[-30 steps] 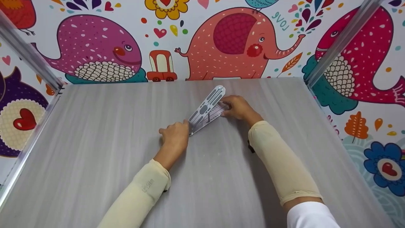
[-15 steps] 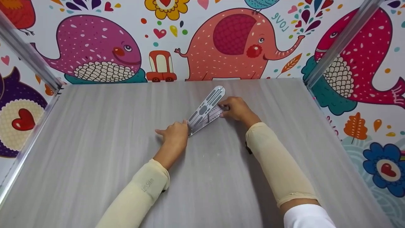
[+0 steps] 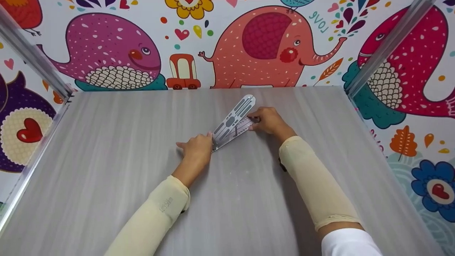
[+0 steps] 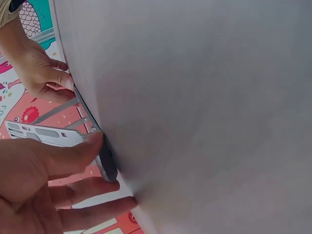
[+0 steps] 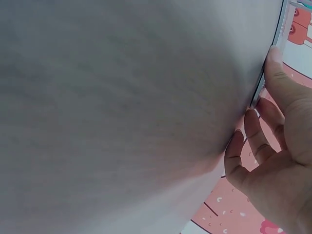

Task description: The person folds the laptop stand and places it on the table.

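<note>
A silver-grey folding stand (image 3: 231, 120) with a slotted upper plate and a notched base sits on the table, its plate raised at an angle from the base. At its near left end, my left hand (image 3: 197, 149) pinches it, thumb on the dark end piece (image 4: 106, 163) in the left wrist view and fingers beneath. My right hand (image 3: 269, 122) grips the far right end of the base. In the right wrist view, the right thumb (image 5: 277, 68) lies along the base's thin edge (image 5: 257, 92), with the fingertips close to the table. The left palm hides the hinge end in the head view.
The grey wood-grain table (image 3: 124, 124) extends around the stand on all sides. Metal posts (image 3: 389, 49) rise at the back corners, and a metal rail (image 3: 26, 177) runs down the left edge. A cartoon-printed wall (image 3: 185, 42) stands directly behind the table.
</note>
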Tool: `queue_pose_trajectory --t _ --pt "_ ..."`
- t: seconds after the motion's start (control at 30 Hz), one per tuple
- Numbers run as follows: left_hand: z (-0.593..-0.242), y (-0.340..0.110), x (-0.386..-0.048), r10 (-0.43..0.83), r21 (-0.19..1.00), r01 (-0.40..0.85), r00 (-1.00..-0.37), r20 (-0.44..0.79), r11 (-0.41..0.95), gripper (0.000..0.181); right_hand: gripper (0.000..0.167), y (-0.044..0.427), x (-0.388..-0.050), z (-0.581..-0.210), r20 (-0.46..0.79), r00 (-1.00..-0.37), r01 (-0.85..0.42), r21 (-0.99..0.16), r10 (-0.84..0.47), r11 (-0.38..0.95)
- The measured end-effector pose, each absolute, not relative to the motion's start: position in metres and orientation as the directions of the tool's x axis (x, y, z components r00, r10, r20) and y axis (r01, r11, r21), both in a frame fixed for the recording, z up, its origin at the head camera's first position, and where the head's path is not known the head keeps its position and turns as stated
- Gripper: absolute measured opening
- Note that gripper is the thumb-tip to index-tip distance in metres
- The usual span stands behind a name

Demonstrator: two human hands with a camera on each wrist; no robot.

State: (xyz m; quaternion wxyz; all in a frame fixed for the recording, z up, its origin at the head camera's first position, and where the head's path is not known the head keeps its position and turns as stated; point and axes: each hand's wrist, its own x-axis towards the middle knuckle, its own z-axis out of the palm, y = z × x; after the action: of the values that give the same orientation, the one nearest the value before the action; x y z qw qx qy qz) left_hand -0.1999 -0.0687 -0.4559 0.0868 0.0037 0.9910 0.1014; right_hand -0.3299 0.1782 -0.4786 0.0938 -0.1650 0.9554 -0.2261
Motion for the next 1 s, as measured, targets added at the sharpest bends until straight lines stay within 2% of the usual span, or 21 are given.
queue_pose_trajectory --t 0.3,0.43,0.57,0.67,1.0 --pt "-0.455 -0.076 -0.207 0.045 0.164 0.019 -0.987 -0.152 0.986 0.048 0.056 0.181 -0.327 -0.478 -0.082 -0.945 -0.236 -0.501 -0.317 0.833" --pt "-0.455 -0.084 -0.214 0.03 0.191 -0.001 -0.987 -0.157 0.982 0.038 0.056 0.18 -0.323 -0.48 -0.084 -0.952 -0.213 -0.511 -0.295 0.833" --pt "-0.455 -0.093 -0.222 0.009 0.231 -0.026 -0.988 -0.151 0.973 0.05 0.056 0.178 -0.318 -0.48 -0.101 -0.958 -0.176 -0.529 -0.268 0.83" --pt "-0.454 -0.099 -0.226 0.037 0.219 0.002 -0.987 -0.154 0.976 0.049 0.056 0.179 -0.315 -0.48 -0.107 -0.96 -0.163 -0.533 -0.257 0.83" --pt "-0.454 -0.108 -0.238 0.104 0.17 0.077 -0.982 -0.157 0.983 0.034 0.051 0.187 -0.304 -0.479 -0.066 -0.936 -0.274 -0.477 -0.345 0.835"
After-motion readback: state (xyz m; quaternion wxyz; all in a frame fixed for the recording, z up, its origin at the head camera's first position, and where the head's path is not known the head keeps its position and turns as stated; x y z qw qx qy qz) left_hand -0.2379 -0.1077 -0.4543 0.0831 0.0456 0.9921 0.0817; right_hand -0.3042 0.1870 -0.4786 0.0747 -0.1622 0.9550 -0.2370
